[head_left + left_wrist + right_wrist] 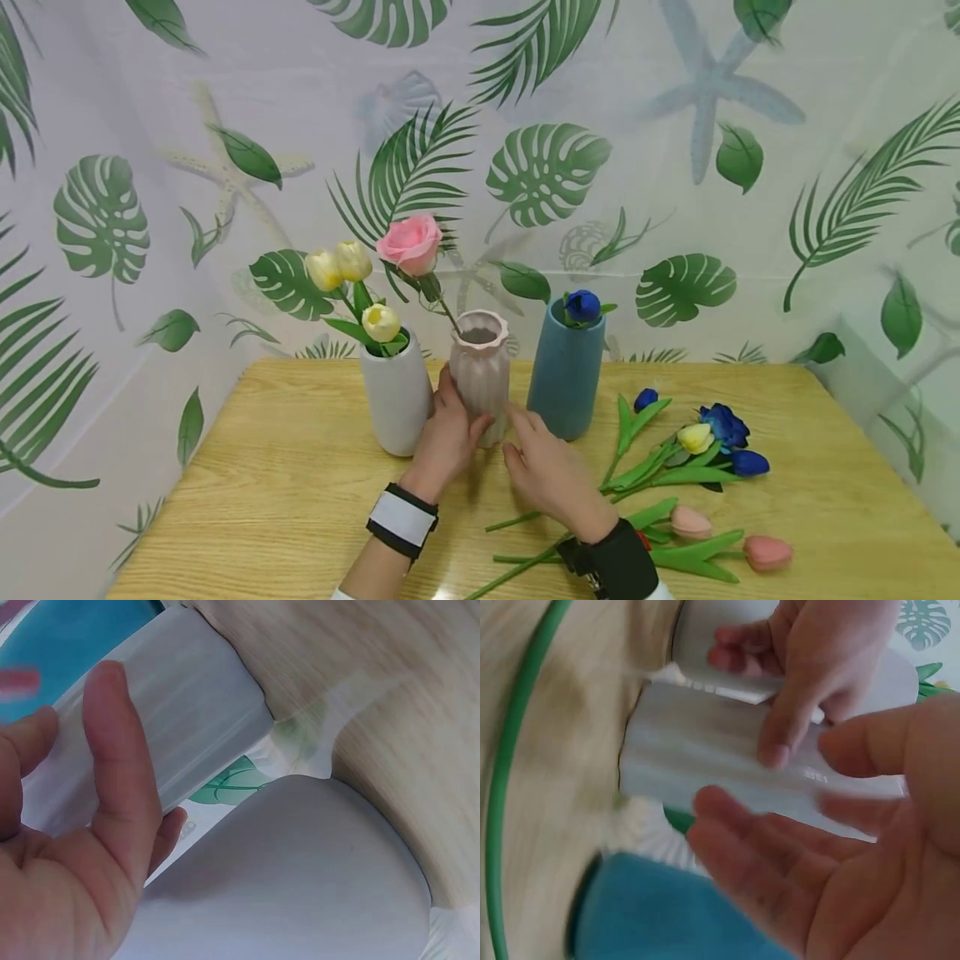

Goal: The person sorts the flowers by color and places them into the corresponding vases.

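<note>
Wristbands: a black one (618, 560) on the right wrist and a black-edged white one (402, 520) on the left; the forearms below are cut off by the lower edge.
Left grip (446, 437): holding the pale pink vase (483, 375), thumb laid across its front low down; the other fingers are partly hidden between it and the white vase (397, 400).
Right grip (555, 475): wide and holding nothing, fingers extended beside the pale pink vase's right side; one finger is blurred in the right wrist view, and I cannot tell whether the tips touch.
Pale pink vase: upright on the wooden surface (285, 467), between the white vase and the blue vase (567, 375), its lower body partly covered by the left grip.
Pink rose (411, 244): leaning left out of the pale pink vase, the stem's lower end hidden inside.
Neighbours: yellow tulips (381, 322) in the white vase; a blue flower (583, 307) in the blue vase, most of its stem out of sight.
Loose flowers: blue rose (723, 427), yellow tulip (696, 438) and pink tulip (768, 553) lie at right, some stems partly covered by the right arm.
</note>
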A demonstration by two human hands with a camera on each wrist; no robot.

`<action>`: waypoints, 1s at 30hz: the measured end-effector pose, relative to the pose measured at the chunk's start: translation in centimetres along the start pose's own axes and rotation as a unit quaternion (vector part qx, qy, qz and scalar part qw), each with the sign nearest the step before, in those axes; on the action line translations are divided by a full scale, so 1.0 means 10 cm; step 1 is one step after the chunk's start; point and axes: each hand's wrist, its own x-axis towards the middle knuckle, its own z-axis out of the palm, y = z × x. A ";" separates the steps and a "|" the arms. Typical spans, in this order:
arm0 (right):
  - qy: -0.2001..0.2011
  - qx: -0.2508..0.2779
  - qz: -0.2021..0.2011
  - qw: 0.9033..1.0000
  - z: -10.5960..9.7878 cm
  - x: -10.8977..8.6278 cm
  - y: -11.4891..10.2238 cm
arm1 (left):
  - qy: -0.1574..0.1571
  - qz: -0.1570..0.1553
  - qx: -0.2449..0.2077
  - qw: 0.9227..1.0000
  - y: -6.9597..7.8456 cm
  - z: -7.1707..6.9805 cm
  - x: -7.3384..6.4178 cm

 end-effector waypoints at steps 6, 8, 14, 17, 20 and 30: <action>-0.044 -0.051 0.080 0.995 -0.26 -0.14 0.11 | -0.020 -0.024 -0.016 0.999 0.03 -0.02 0.00; -0.075 -0.055 0.112 0.989 -0.36 -0.18 0.14 | -0.021 -0.025 -0.021 0.999 0.04 -0.02 0.00; -0.161 -0.097 0.158 0.969 -0.55 -0.28 0.30 | -0.015 -0.020 -0.019 1.000 0.02 -0.02 0.00; -0.190 -0.109 0.181 0.959 -0.59 -0.30 0.40 | -0.008 -0.012 -0.012 1.000 0.01 -0.02 0.00; -0.210 -0.104 0.192 0.953 -0.60 -0.30 0.48 | -0.005 -0.011 -0.012 1.000 0.00 -0.01 -0.01; -0.254 -0.025 0.186 0.949 -0.56 -0.26 0.59 | -0.012 -0.020 -0.020 1.000 0.01 -0.02 0.01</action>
